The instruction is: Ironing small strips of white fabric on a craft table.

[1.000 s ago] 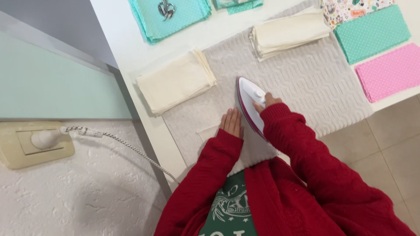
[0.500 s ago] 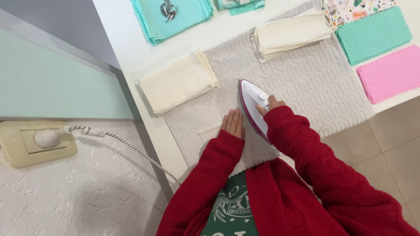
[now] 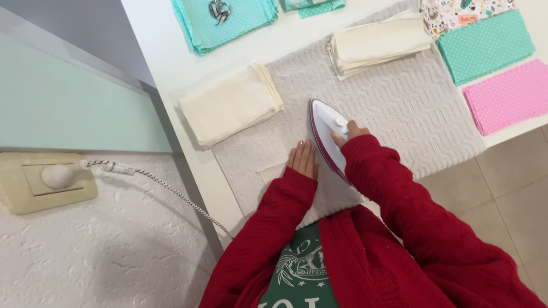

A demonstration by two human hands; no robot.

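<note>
My right hand grips the handle of a white iron with a magenta edge, which rests on a grey textured ironing mat. My left hand lies flat, fingers together, on a small cream cloth piece on the mat, just left of the iron. Both arms wear red knitted sleeves.
A stack of cream cloths lies left of the mat and another at its far edge. Teal dotted fabric with a metal clip, more teal and pink fabric lie around. A braided cord runs to a wall socket.
The iron and my right hand have shifted slightly forward and right on the mat. My left hand stays flat on the cloth.
</note>
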